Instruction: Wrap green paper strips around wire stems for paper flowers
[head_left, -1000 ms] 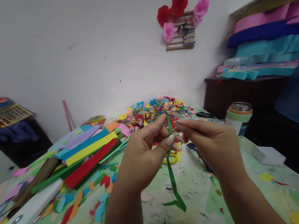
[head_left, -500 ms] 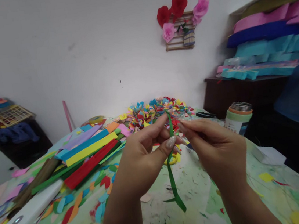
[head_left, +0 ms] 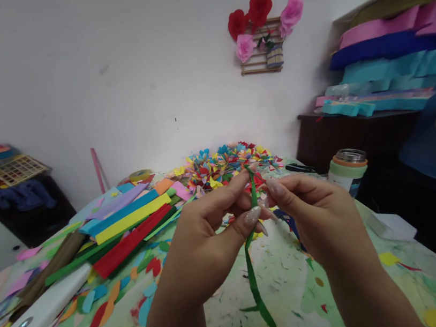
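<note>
Above the middle of the counter (head_left: 276, 290), a green strip (head_left: 252, 277) is held upright, its upper end at the fingertips and its lower length hanging towards the near edge. The left hand (head_left: 208, 238) grips it: thumb and opposing fingers closed on the strip, the forefinger extended beside its top end. The right hand (head_left: 322, 214) is drawn into a tight pinch just beside that end, apparently on a thin strand (head_left: 260, 178) (its full length cannot be made out).

The step in hand is judged to be fine work at the strip's upper end — the left steadying, the right working the strand. Further handling there would call for a firm left grip, light tension and small right-hand movements; the narrow strip could twist or slip.

Paper flowers (head_left: 223, 157) are heaped at the far edge. Folded red paper (head_left: 133, 240) and a white flat case (head_left: 47, 306) lie towards the left edge; a jar (head_left: 347, 169) stands near the right edge.
</note>
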Action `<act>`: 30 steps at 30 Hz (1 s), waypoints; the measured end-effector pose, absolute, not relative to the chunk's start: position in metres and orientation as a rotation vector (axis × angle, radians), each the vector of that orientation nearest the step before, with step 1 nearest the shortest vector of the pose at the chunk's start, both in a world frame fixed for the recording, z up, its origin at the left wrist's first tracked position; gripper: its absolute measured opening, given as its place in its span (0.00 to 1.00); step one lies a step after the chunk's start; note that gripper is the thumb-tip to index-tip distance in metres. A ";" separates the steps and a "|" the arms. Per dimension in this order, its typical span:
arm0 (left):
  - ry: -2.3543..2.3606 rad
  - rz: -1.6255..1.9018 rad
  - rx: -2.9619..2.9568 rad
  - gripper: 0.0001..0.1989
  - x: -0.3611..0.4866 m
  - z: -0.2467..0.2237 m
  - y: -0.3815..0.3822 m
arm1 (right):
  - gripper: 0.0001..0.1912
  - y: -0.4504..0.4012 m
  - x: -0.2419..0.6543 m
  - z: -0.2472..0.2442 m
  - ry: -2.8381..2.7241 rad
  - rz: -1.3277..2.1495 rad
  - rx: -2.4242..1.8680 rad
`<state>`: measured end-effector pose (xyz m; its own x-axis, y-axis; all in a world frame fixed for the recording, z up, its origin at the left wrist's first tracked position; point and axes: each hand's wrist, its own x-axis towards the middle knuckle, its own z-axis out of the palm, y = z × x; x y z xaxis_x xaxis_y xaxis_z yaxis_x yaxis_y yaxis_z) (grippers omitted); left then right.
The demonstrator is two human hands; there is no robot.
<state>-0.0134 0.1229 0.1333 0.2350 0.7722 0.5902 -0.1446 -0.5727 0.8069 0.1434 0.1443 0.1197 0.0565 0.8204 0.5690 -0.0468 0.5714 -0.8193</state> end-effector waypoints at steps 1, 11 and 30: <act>0.600 1.442 1.725 0.17 -0.013 0.134 0.122 | 0.08 0.145 0.143 0.118 -1.353 0.795 -0.712; 0.680 1.489 1.814 0.20 -0.011 0.133 0.118 | 0.04 0.145 0.138 0.115 -1.252 0.942 -0.608; 0.695 1.503 1.943 0.21 -0.012 0.132 0.121 | 0.15 0.146 0.139 0.119 -1.380 1.369 -0.454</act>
<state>-0.0124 0.1206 0.1318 0.2295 0.7064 0.6696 0.0528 -0.6960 0.7161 0.1394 0.1458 0.1191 -0.3394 0.8470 0.4091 -0.4023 0.2625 -0.8771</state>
